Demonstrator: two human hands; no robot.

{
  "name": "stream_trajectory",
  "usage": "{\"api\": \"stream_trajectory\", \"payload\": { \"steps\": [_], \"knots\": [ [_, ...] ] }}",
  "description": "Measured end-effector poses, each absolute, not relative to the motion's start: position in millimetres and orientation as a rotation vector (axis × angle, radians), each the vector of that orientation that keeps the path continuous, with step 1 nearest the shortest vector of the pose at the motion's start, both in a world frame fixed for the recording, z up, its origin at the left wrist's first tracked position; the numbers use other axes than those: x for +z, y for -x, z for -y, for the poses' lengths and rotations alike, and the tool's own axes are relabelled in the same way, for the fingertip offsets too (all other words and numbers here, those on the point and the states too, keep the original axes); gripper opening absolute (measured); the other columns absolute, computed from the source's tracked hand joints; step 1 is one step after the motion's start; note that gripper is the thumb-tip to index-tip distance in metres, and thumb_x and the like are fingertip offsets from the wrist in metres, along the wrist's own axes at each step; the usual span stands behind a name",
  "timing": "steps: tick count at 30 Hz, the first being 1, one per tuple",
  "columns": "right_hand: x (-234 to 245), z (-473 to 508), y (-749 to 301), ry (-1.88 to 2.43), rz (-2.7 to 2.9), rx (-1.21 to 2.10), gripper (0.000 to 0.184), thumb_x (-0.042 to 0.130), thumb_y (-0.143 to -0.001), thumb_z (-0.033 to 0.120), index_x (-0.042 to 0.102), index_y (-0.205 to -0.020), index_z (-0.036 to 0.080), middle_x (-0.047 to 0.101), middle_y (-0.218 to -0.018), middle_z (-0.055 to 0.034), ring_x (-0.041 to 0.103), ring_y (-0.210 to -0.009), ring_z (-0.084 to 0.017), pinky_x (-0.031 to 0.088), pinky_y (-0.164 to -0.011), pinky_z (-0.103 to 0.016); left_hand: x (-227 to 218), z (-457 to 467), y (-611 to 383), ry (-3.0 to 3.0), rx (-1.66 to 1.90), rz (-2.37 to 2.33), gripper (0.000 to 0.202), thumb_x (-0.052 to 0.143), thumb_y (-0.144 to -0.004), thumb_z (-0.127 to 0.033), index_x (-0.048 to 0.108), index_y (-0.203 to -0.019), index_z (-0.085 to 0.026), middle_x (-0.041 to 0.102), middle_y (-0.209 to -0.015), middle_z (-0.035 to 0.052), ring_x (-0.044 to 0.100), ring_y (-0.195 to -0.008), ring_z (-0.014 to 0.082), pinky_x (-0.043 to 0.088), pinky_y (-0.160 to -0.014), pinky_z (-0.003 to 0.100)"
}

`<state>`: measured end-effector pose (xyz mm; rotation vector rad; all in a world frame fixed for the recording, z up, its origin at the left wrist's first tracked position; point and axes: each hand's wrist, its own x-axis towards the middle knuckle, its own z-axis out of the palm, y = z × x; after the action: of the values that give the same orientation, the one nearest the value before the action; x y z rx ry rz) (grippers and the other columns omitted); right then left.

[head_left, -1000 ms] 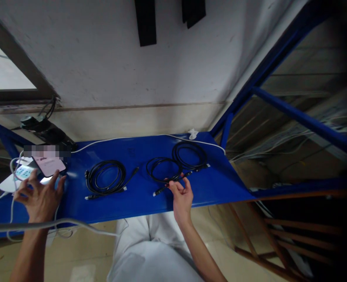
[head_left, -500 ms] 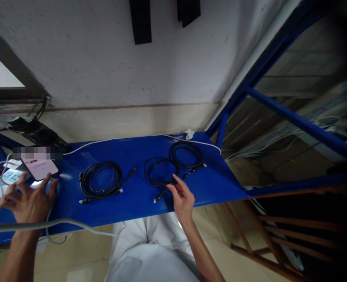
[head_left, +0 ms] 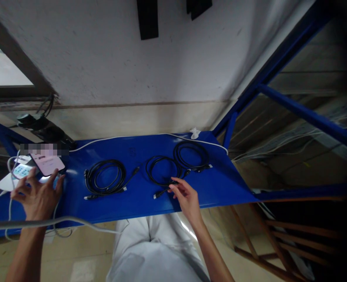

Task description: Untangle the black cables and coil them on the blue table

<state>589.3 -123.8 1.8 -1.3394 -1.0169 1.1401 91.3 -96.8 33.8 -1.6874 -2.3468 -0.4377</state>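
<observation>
On the blue tabletop (head_left: 138, 203) lie several black cables wound into loops. The middle cable (head_left: 147, 172) has my right hand (head_left: 188, 197) at its lower right edge, thumb and index finger pinched around it. One plug of that cable points toward the table's front edge. Left of it sits a thicker coiled cable (head_left: 88, 182), and behind on the right another coiled cable (head_left: 207, 152). My left hand (head_left: 40, 199) is spread open by a smartphone (head_left: 48, 161) with a lit screen, its fingertips at the phone's lower edge.
A white power strip (head_left: 7, 183) with blue-green sockets stands at the left, beside a dark cylindrical object (head_left: 48, 129). A grey cord (head_left: 73, 221) hangs across the front. A white cord (head_left: 117, 136) runs along the back. A wooden chair (head_left: 299, 231) stands at the right.
The view has shifted, so most things appear farther right. The middle cable has slid slightly left relative to the other coils, with my right hand staying at it. My left hand remains by the phone.
</observation>
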Motion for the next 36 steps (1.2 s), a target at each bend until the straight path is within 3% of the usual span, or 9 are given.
{"api": "stream_trajectory", "payload": {
  "steps": [3,6,10,14,17,21,27,32,36],
  "knots": [
    [4,121,-585,1.259,0.88,1.224,0.049,0.089,-0.086,0.05,0.078,-0.124,0.022,0.08,-0.079,-0.0053,0.079,-0.075,-0.026,0.061,-0.061,-0.033,30,97,-88,1.648,-0.467,2.226,0.063,0.035,-0.109,-0.061,0.065,-0.148,-0.021,0.014,-0.181,0.0128,0.009,-0.16,0.0476,0.012,-0.119,0.073],
    [2,119,-583,1.181,0.834,1.293,0.052,0.092,-0.084,0.047,0.077,-0.127,0.022,0.081,-0.084,-0.0042,0.083,-0.086,-0.029,0.068,-0.075,-0.039,28,97,-84,1.657,-0.425,2.213,0.063,0.035,-0.109,-0.062,0.066,-0.145,-0.02,0.014,-0.181,0.014,0.01,-0.16,0.0474,0.014,-0.118,0.073],
    [-2,117,-584,1.153,0.861,1.349,0.051,0.094,-0.081,0.045,0.079,-0.125,0.024,0.082,-0.093,-0.0048,0.084,-0.095,-0.029,0.068,-0.088,-0.041,30,96,-85,1.658,-0.41,2.215,0.064,0.034,-0.109,-0.064,0.065,-0.146,-0.022,0.014,-0.181,0.0142,0.011,-0.161,0.0456,0.016,-0.117,0.07],
    [-2,114,-585,1.174,0.927,1.345,0.048,0.091,-0.084,0.047,0.08,-0.124,0.023,0.084,-0.095,-0.0074,0.082,-0.085,-0.025,0.067,-0.079,-0.038,36,93,-92,1.678,-0.401,2.203,0.064,0.037,-0.109,-0.063,0.061,-0.152,-0.022,0.017,-0.178,0.0169,0.012,-0.16,0.0465,0.016,-0.117,0.069],
    [0,112,-585,1.184,0.958,1.338,0.047,0.09,-0.085,0.046,0.081,-0.124,0.022,0.083,-0.086,-0.0065,0.078,-0.072,-0.023,0.064,-0.07,-0.036,36,86,-93,1.664,-0.405,2.217,0.065,0.039,-0.109,-0.063,0.061,-0.153,-0.022,0.021,-0.175,0.0205,0.016,-0.156,0.0486,0.02,-0.116,0.07],
    [0,109,-586,1.178,1.009,1.345,0.047,0.089,-0.085,0.045,0.081,-0.126,0.022,0.081,-0.076,-0.0049,0.077,-0.068,-0.023,0.064,-0.072,-0.038,37,73,-91,1.613,-0.406,2.262,0.065,0.042,-0.108,-0.062,0.059,-0.156,-0.021,0.028,-0.168,0.0242,0.019,-0.151,0.0499,0.022,-0.113,0.07],
    [-9,105,-588,1.154,1.017,1.339,0.046,0.089,-0.085,0.046,0.082,-0.125,0.023,0.081,-0.078,-0.0053,0.076,-0.068,-0.022,0.063,-0.07,-0.037,40,58,-91,1.639,-0.402,2.23,0.061,0.042,-0.11,-0.057,0.061,-0.153,-0.019,0.019,-0.173,0.023,0.017,-0.153,0.0482,0.021,-0.114,0.07],
    [-12,104,-589,1.144,0.997,1.332,0.045,0.089,-0.086,0.046,0.081,-0.124,0.022,0.081,-0.076,-0.005,0.075,-0.066,-0.022,0.062,-0.068,-0.037,37,51,-88,1.65,-0.468,2.215,0.057,0.048,-0.109,-0.052,0.063,-0.151,-0.016,0.019,-0.174,0.0245,0.019,-0.154,0.0532,0.019,-0.113,0.076],
    [-10,104,-590,1.138,1.014,1.336,0.043,0.088,-0.087,0.045,0.081,-0.123,0.022,0.08,-0.075,-0.0048,0.075,-0.065,-0.021,0.062,-0.068,-0.036,35,50,-86,1.642,-0.491,2.223,0.055,0.049,-0.11,-0.05,0.062,-0.153,-0.019,0.018,-0.176,0.0209,0.017,-0.157,0.0528,0.019,-0.115,0.076]
  ]
}}
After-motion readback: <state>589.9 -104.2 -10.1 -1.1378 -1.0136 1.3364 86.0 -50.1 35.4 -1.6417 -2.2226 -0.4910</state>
